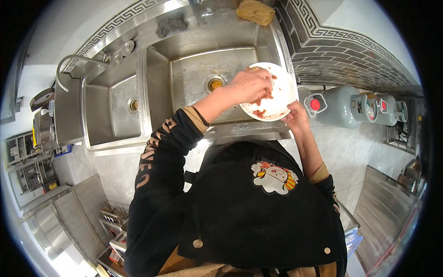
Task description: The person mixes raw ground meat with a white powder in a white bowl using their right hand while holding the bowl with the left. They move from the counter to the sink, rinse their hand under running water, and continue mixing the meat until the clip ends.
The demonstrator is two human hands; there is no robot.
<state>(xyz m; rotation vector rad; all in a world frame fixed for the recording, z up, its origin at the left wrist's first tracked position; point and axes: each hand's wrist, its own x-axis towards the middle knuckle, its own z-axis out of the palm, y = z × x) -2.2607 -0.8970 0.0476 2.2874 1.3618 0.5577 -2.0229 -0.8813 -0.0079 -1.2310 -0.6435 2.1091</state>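
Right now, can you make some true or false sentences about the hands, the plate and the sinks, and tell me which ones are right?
1. The right hand holds the white plate by its rim. True.
2. The left hand is on the tap. False: it is over the plate, at the reddish food scraps.
3. The plate is over the left sink basin. False: it is over the right basin.
4. The plate is clean. False: it has scraps on it.
5. Two grey gas cylinders stand to the right of the sinks. True.

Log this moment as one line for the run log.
left hand wiping reddish scraps | right hand gripping white plate rim | over sink
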